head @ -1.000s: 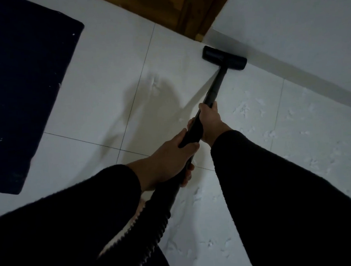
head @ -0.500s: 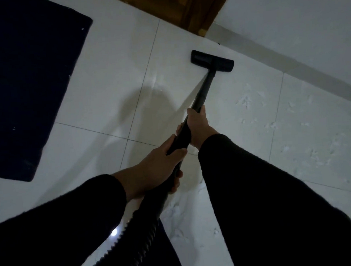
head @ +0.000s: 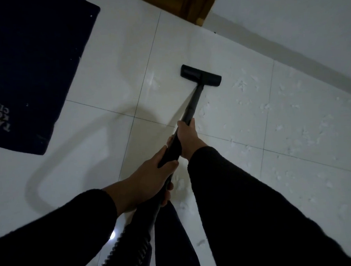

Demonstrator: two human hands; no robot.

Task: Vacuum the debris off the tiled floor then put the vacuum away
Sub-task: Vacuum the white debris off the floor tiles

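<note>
Pulling back from the wall, we draw the black flat vacuum floor head [head: 201, 77] toward us; both hands' fingers [head: 186, 137] wrap its black wand [head: 192, 107], white paper-like debris [head: 292, 126] remaining rightward.

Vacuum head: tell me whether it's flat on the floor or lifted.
Flat, it seems: the vacuum head sits on the tile with no gap showing beneath it.

Black vacuum wand [head: 192, 105] slants to its flat head [head: 201, 78] beside white debris [head: 241, 85] on pale tiles [head: 110, 79].
</note>
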